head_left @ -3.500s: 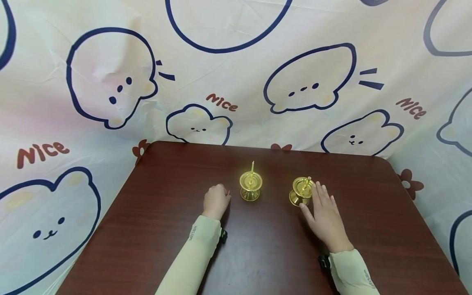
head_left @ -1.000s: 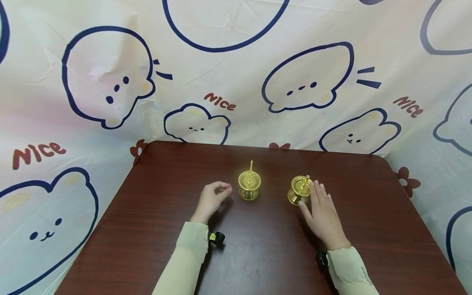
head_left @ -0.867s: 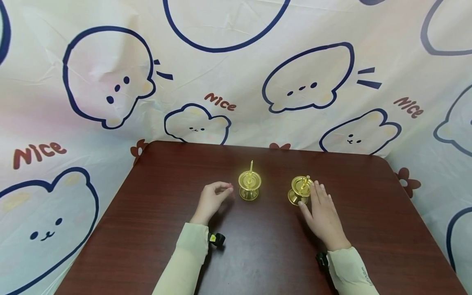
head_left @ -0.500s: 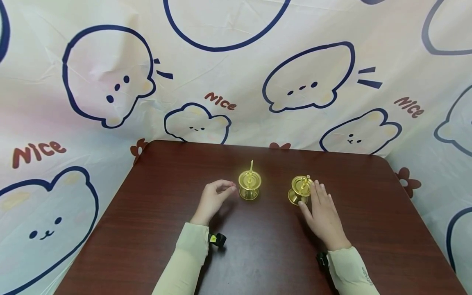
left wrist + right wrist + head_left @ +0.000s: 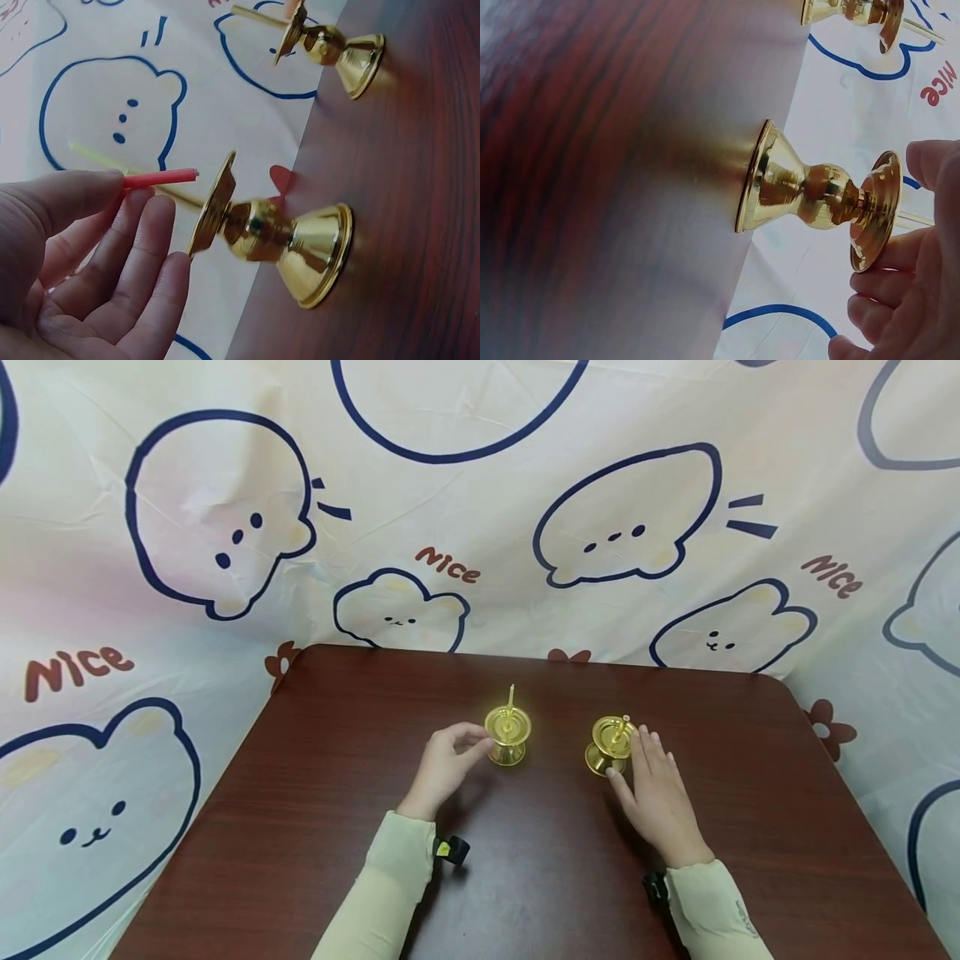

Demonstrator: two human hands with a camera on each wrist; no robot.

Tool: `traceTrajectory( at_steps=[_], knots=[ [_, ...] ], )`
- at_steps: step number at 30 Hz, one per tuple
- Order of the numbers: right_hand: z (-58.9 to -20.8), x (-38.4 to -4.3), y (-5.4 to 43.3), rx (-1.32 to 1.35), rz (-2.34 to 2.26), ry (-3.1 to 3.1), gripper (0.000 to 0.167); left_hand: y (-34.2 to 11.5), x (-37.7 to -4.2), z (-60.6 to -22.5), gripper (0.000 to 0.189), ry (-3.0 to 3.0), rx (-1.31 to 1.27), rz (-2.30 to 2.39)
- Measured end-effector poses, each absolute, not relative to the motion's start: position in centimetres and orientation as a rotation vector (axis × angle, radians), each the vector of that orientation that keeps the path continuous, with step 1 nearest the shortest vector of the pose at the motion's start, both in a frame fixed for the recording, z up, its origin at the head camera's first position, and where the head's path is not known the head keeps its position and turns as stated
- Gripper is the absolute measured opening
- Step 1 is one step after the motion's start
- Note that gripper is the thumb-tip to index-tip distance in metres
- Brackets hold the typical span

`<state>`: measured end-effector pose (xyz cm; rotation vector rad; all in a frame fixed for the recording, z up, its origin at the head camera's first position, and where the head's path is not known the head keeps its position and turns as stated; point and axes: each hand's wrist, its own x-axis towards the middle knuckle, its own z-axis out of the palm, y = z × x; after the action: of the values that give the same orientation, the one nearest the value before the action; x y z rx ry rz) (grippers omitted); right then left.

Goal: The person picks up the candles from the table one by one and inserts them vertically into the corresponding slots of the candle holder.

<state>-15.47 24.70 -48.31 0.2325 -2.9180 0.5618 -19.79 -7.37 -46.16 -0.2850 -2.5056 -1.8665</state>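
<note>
Pinching a short red stick [image 5: 169, 178] in the left hand [image 5: 447, 768], just beside a brass-coloured candlestick [image 5: 259, 231] at 2 o'clock, with a thin yellowish rod [image 5: 99, 157] upright in its dish [image 5: 216, 201]. Touching another candlestick [image 5: 823, 196] at 11 o'clock, with a gold rod [image 5: 624, 724] at its centre, by straight fingers of the right hand [image 5: 663, 797], thumb apart.

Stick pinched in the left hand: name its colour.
The stick is pinkish red, clearest in the left wrist view.

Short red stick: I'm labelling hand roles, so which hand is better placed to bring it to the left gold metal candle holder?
The left hand, likely: it pinches the red stick beside that holder; the right hand is at the other gold holder.
</note>
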Motion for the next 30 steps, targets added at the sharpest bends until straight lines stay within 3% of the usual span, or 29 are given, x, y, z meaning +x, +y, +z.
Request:
traceTrajectory(
  at_steps=[16,30],
  knots=[
    [-48.1,-15.6,25.2,0.292,0.533,-2.871,0.068,-5.1,-19.1,-45.3,0.012,-2.566,-0.403,-1.75],
    [-47.9,-15.9,26.5,0.385,0.51,-2.903,0.079,-3.8,-18.8,-45.3,0.012,-2.633,-0.506,-1.703]
  ],
)
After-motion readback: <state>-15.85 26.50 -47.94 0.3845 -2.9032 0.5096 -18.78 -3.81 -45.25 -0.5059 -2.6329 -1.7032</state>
